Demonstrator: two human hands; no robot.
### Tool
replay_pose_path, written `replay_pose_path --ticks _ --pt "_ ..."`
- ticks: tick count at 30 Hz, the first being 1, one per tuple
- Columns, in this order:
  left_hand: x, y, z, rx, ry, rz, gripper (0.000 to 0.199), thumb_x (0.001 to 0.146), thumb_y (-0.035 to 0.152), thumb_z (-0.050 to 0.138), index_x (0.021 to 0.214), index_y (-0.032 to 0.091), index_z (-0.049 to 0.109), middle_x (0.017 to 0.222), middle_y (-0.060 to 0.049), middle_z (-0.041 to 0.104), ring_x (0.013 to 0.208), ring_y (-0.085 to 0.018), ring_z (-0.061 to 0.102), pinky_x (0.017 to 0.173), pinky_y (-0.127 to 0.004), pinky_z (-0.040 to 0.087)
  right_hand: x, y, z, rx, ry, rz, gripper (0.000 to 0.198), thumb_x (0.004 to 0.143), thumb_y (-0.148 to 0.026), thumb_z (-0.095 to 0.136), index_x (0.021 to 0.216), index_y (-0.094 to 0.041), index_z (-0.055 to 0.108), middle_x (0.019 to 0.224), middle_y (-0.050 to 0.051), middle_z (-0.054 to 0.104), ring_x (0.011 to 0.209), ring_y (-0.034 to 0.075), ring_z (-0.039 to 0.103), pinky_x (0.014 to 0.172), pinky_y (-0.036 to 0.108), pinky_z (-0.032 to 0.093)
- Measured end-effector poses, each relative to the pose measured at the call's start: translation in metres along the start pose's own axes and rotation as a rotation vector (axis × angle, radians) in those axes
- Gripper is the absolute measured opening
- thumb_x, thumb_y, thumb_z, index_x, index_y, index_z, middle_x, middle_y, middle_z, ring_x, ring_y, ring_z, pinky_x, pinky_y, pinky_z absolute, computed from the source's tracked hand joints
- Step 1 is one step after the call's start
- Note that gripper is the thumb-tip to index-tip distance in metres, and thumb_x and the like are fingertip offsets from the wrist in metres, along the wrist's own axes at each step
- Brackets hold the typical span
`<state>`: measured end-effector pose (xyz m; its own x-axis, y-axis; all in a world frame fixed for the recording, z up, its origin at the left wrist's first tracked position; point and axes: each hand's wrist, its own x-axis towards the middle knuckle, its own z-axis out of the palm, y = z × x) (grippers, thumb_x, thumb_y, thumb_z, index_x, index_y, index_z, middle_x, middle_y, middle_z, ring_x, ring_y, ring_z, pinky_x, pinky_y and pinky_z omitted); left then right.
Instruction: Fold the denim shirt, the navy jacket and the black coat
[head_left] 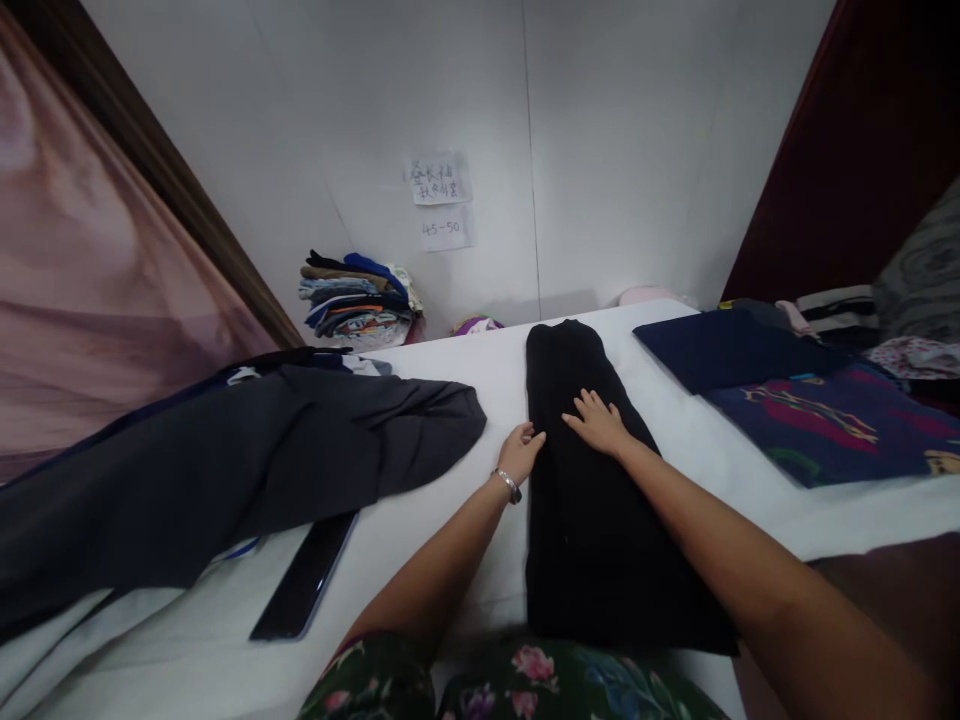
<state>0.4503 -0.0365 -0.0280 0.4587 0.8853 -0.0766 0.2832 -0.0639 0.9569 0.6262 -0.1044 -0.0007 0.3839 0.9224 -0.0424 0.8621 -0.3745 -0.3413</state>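
A black garment (592, 540), folded into a long narrow strip, lies on the white-covered table (450, 540) in front of me. My right hand (598, 425) rests flat on its upper middle part, fingers spread. At the garment's left edge is my left hand (521, 450), with a silver bracelet on the wrist. Its fingers are slightly bent, and the thumb stands apart from them, touching the black cloth. Whether the garment is trousers or a top, I cannot tell.
Dark grey clothing (300, 450) is spread at the left, partly over a phone (307, 580). A stack of folded clothes (360, 300) stands by the wall (600, 150), below paper notes (442, 200). Folded navy cloth (735, 350) and a patterned garment (847, 420) lie right. A pink curtain (97, 280) hangs left.
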Motion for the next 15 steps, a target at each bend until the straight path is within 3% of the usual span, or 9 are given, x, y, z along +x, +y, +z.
replay_pose_path --ticks 4,8,12,15 --pt "-0.028 -0.001 -0.004 -0.1 -0.014 -0.075 0.04 0.078 0.031 0.067 0.114 0.014 0.061 0.108 -0.013 0.067 0.096 -0.02 0.063 0.081 -0.031 0.051 -0.032 -0.013 -0.016 -0.032 0.058 -0.073 0.066 0.092 -0.061 0.026 0.139 -0.018 0.044 0.153 0.012 0.026 0.143 0.029 0.012 0.111 0.055 0.011" --pt "-0.042 0.002 -0.008 -0.102 -0.017 -0.144 0.036 0.084 0.039 0.058 0.111 0.015 0.062 0.109 -0.012 0.066 0.092 -0.021 0.063 0.07 -0.029 0.052 -0.084 -0.027 -0.003 -0.087 0.113 -0.267 0.069 0.091 -0.061 0.027 0.14 -0.015 0.044 0.153 0.014 0.027 0.143 0.028 0.013 0.114 0.051 0.005" --pt "-0.044 0.001 -0.006 -0.1 0.007 -0.105 0.043 0.08 0.046 0.062 0.111 0.017 0.063 0.113 -0.012 0.066 0.103 -0.023 0.061 0.079 -0.031 0.05 -0.111 -0.036 0.019 -0.106 0.039 -0.277 0.068 0.091 -0.058 0.031 0.141 -0.013 0.042 0.153 0.014 0.025 0.143 0.027 0.012 0.114 0.049 0.005" --pt "-0.043 -0.004 -0.005 -0.128 0.01 -0.094 0.057 0.073 0.05 0.069 0.119 0.018 0.059 0.114 -0.012 0.066 0.106 -0.025 0.061 0.083 -0.031 0.049 -0.112 -0.036 0.018 -0.05 0.014 -0.272 0.067 0.091 -0.057 0.035 0.141 -0.015 0.042 0.153 0.013 0.026 0.144 0.026 0.012 0.115 0.049 0.007"
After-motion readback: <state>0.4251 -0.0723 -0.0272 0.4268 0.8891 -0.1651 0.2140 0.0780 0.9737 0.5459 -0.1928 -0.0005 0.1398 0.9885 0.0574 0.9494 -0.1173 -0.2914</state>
